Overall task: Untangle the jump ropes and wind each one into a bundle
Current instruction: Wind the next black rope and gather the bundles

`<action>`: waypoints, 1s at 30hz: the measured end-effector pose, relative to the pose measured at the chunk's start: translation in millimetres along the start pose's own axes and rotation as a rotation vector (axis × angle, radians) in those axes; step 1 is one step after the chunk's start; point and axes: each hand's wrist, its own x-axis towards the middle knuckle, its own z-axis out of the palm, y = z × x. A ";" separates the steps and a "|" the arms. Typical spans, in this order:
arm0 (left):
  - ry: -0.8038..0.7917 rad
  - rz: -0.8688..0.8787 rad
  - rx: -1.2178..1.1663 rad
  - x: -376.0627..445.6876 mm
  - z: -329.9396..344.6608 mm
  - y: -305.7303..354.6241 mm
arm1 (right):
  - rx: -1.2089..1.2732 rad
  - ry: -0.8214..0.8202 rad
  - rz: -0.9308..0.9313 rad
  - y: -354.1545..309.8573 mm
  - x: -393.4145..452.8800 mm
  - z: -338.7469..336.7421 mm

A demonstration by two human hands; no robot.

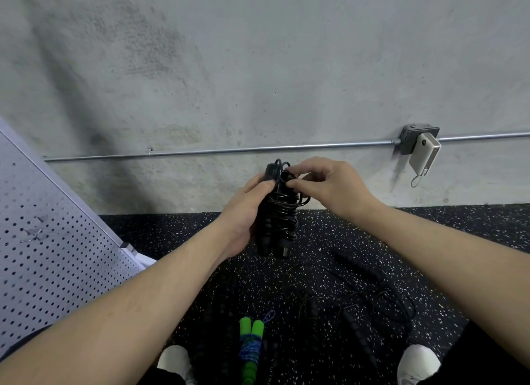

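Both forearms enter from the lower corners and meet at centre frame. Left hand (249, 209) grips the black jump rope bundle (279, 212) — fingers and thumb are curled round the two handles, which stand roughly upright, side by side, with the cord wound in turns about them. Right hand (324, 181) pinches the cord at the top of the bundle between thumb and fingertips; the exact strand held is too fine to distinguish. The bundle is held in the air above the floor, in front of the wall.

On the speckled black floor (459, 235) below the hands:
- A green-handled jump rope (251, 344) lies near the bottom edge between the two white shoes (417, 361), its blue cord wrapped around the paired handles.
- A second black jump rope (355, 301) lies loose — ribbed handles apart, thin cord in open loops.

A perforated metal panel (43, 241) leans at left. Along the concrete wall (258, 69) runs a metal conduit (229, 149) to a junction box (413, 138), with a white power bank (424, 155) resting against it.
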 end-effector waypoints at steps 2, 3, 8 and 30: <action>-0.043 -0.034 -0.010 -2.3 -1.4 2.6 | 0.034 -0.015 -0.053 -0.1 -0.7 0.4; -0.078 -0.046 -0.011 -3.8 -2.5 4.2 | 0.047 -0.024 -0.079 -0.5 -0.7 1.0; -0.174 -0.088 -0.026 -6.6 -8.0 7.9 | -0.001 -0.055 -0.143 -1.6 -1.7 0.6; 0.061 -0.124 -0.083 -8.1 8.8 13.4 | -0.004 0.145 -0.017 -2.7 -6.2 24.5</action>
